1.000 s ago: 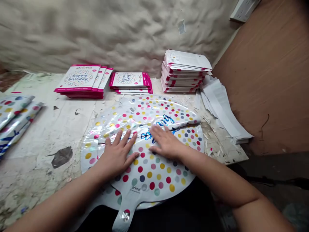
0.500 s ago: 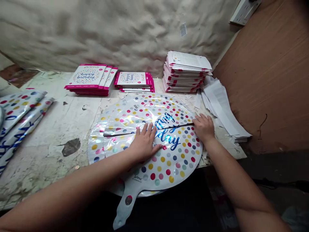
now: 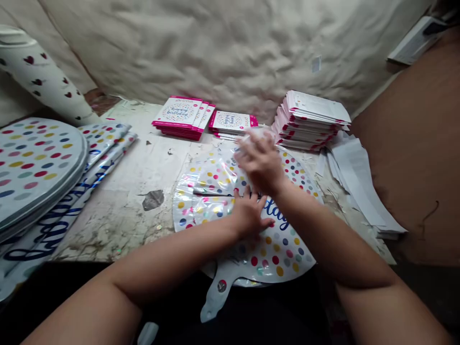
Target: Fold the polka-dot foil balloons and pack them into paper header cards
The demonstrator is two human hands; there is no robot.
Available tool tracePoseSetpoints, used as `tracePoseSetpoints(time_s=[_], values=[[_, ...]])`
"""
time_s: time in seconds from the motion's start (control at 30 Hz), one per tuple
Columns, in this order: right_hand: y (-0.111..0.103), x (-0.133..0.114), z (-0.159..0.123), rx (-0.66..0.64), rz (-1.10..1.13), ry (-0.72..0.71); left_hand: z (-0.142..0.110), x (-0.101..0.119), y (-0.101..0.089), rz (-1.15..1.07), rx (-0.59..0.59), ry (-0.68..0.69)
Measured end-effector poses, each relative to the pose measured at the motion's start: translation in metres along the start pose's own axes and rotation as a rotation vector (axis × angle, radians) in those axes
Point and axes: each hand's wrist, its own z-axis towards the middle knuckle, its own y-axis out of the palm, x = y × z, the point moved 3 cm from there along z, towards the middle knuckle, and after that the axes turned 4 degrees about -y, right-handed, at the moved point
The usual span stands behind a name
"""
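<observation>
A flat foil balloon [image 3: 276, 258] with coloured dots and blue lettering lies on the worn white table [image 3: 118, 211], its far half folded toward me and its tail [image 3: 215, 297] hanging over the near edge. My left hand [image 3: 251, 215] rests on the balloon's middle just below the fold, fingers stretched out. My right hand [image 3: 260, 160] is over the folded far part, crossing above the left. It is smeared by motion, so its fingers are unclear.
Two stacks of pink-edged birthday cards [image 3: 181, 117] [image 3: 232, 122] and a taller white stack [image 3: 309, 120] line the back. White paper strips [image 3: 359, 177] lie right, by a brown board [image 3: 420, 158]. Dotted balloons [image 3: 32, 163] and a heart-printed roll [image 3: 39, 76] sit left.
My right hand swept from the balloon's right edge up and left onto the folded part. My left hand stayed on the middle. The view shifted left, showing the balloon pile.
</observation>
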Motion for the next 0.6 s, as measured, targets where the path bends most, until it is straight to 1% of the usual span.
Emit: tracePoseSetpoints(time_s=[0.03, 0.07, 0.1, 0.13, 0.2, 0.23, 0.27, 0.3, 0.33, 0.4, 0.47, 0.53, 0.6], values=[[0.017, -0.023, 0.014, -0.068, 0.078, -0.149, -0.007, -0.002, -0.002, 0.002, 0.014, 0.029], [0.033, -0.042, 0.022, -0.121, 0.136, -0.254, -0.016, -0.006, -0.004, 0.002, 0.02, 0.061], [0.048, -0.056, 0.025, -0.161, 0.171, -0.283, -0.026, -0.011, -0.007, 0.001, 0.018, 0.089], [0.062, -0.064, 0.023, -0.186, 0.189, -0.237, -0.039, -0.017, -0.01, -0.002, 0.013, 0.123], [0.081, -0.066, 0.011, -0.218, 0.214, 0.002, -0.065, -0.033, -0.017, -0.007, 0.017, 0.212], [0.087, -0.064, 0.002, -0.235, 0.229, 0.122, -0.077, -0.044, -0.021, 0.001, 0.035, 0.256], [0.091, -0.062, -0.007, -0.252, 0.248, 0.203, -0.087, -0.056, -0.025, 0.02, 0.066, 0.288], [0.093, -0.062, -0.015, -0.269, 0.268, 0.237, -0.094, -0.069, -0.029, 0.052, 0.111, 0.296], [0.093, -0.063, -0.021, -0.282, 0.288, 0.234, -0.099, -0.083, -0.033, 0.092, 0.163, 0.288], [0.093, -0.066, -0.028, -0.299, 0.336, 0.18, -0.099, -0.109, -0.039, 0.164, 0.257, 0.249], [0.092, -0.069, -0.031, -0.327, 0.418, 0.139, -0.089, -0.13, -0.043, 0.199, 0.305, 0.218], [0.091, -0.07, -0.031, -0.345, 0.51, 0.14, -0.076, -0.143, -0.047, 0.231, 0.273, 0.192], [0.091, -0.068, -0.03, -0.323, 0.552, 0.199, -0.064, -0.149, -0.053, 0.301, 0.211, 0.164]])
